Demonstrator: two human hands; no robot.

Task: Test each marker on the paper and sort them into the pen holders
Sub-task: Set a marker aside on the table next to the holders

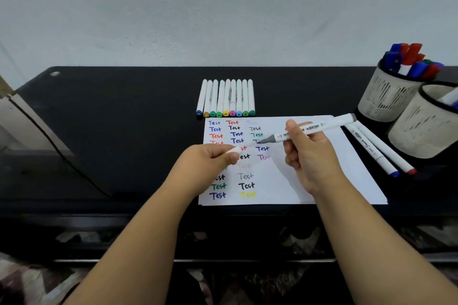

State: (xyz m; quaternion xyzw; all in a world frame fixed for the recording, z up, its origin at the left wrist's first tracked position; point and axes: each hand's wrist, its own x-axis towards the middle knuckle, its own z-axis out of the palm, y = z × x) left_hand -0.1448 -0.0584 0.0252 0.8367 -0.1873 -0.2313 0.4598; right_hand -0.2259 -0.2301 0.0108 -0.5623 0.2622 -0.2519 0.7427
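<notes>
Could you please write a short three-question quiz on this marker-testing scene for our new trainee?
1. True or false: the right hand holds an uncapped marker with its grey tip at the paper.
2. How many capped markers lie in the row behind the paper? A) five B) nine C) twelve
3. Fill in: the left hand pinches the white ____.

Key
1. True; the tip is at a word barely begun in the third column.
2. B; nine, side by side, coloured caps towards the person.
3. Cap; it appears to be the one from the marker in use.
</notes>
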